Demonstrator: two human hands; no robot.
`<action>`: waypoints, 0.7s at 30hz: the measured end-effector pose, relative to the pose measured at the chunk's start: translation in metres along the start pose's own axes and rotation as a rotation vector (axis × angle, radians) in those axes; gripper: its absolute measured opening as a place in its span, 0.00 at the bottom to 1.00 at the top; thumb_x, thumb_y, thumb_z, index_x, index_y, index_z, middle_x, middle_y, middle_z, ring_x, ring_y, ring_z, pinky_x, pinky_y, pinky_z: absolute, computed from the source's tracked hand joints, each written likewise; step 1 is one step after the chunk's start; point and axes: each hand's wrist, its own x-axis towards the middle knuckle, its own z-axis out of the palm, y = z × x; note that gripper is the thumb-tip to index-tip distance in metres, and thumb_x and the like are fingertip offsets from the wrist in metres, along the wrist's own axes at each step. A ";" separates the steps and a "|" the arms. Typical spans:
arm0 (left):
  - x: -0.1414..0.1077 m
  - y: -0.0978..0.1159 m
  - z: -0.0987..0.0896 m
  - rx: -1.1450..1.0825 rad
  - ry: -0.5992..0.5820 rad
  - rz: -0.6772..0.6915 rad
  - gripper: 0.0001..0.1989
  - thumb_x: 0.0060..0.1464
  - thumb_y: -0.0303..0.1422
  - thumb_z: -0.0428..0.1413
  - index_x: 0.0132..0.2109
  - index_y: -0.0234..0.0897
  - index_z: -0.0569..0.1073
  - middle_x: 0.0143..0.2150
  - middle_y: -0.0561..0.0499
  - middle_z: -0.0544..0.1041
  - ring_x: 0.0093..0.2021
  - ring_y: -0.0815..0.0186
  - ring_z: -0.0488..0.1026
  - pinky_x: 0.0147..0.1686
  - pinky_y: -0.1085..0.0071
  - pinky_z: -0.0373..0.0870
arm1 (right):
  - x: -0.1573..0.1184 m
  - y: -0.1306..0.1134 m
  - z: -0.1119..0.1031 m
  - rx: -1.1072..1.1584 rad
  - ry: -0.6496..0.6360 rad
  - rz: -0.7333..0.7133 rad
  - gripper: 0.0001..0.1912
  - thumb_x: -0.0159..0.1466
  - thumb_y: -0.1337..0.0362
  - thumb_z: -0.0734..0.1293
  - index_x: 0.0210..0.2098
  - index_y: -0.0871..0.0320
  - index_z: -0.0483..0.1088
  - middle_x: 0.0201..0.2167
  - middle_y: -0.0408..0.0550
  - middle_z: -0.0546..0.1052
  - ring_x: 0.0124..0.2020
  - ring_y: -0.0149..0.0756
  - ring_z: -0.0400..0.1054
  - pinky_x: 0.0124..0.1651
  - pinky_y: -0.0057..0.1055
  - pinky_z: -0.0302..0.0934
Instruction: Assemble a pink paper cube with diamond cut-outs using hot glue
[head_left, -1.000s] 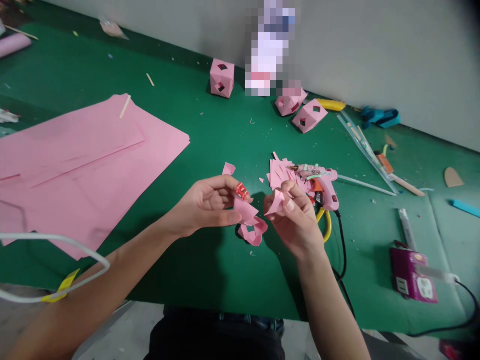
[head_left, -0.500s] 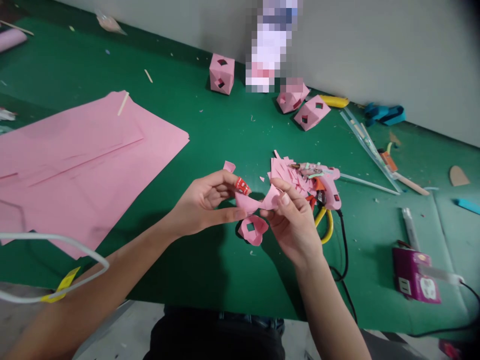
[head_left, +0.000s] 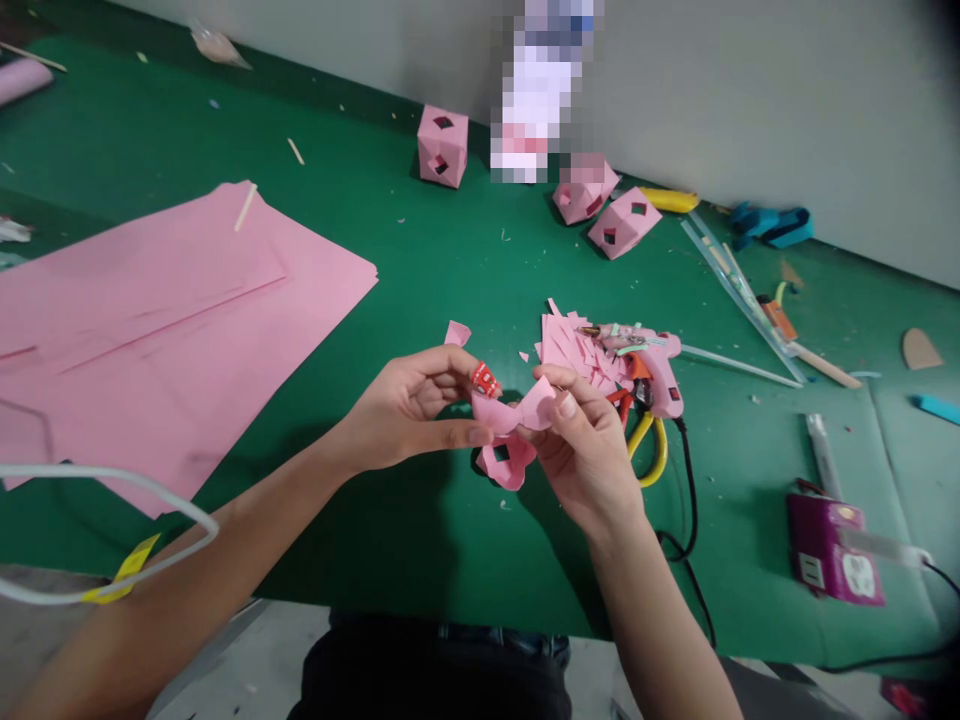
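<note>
Between my two hands is a curved pink paper piece (head_left: 537, 404), narrow at its middle. My left hand (head_left: 420, 402), with a red wrap on one finger, pinches its left end. My right hand (head_left: 589, 440) grips the right end between thumb and fingers. Just below, a folded pink paper shape (head_left: 508, 465) with a square opening lies on the green table (head_left: 360, 540), partly covered by the held piece. A small pink scrap (head_left: 457, 333) rests above my left hand. Right of it is a pile of pink paper strips (head_left: 570, 345).
A pink glue gun (head_left: 656, 370) lies on the strips, its black cord running down. Yellow-handled scissors (head_left: 660, 455) sit beside my right hand. Pink paper cubes (head_left: 442, 150) stand at the back. Large pink sheets (head_left: 285, 290) cover the left. A purple box (head_left: 832, 550) is at right.
The right end of the held paper has turned, showing more of its face. Its middle has dropped slightly over the folded shape. Both hands keep their pinch.
</note>
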 end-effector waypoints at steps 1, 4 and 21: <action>0.000 0.000 0.000 -0.008 -0.007 -0.003 0.16 0.45 0.24 0.72 0.40 0.35 0.77 0.37 0.51 0.79 0.39 0.69 0.80 0.44 0.75 0.78 | 0.000 0.000 0.000 0.006 -0.004 0.001 0.18 0.50 0.56 0.84 0.37 0.51 0.82 0.22 0.34 0.76 0.22 0.24 0.73 0.28 0.20 0.75; 0.000 0.001 0.000 -0.025 -0.014 -0.008 0.16 0.45 0.23 0.73 0.40 0.35 0.78 0.38 0.51 0.79 0.39 0.70 0.80 0.44 0.76 0.78 | 0.000 0.000 0.001 0.015 -0.008 0.000 0.18 0.49 0.57 0.84 0.37 0.51 0.82 0.23 0.35 0.77 0.22 0.23 0.73 0.30 0.18 0.75; 0.001 -0.002 0.001 -0.123 0.002 0.002 0.17 0.43 0.20 0.73 0.39 0.36 0.80 0.36 0.54 0.79 0.38 0.71 0.80 0.45 0.76 0.78 | -0.002 0.004 0.002 -0.116 -0.002 -0.050 0.19 0.50 0.55 0.83 0.38 0.52 0.80 0.25 0.38 0.79 0.24 0.26 0.73 0.28 0.20 0.71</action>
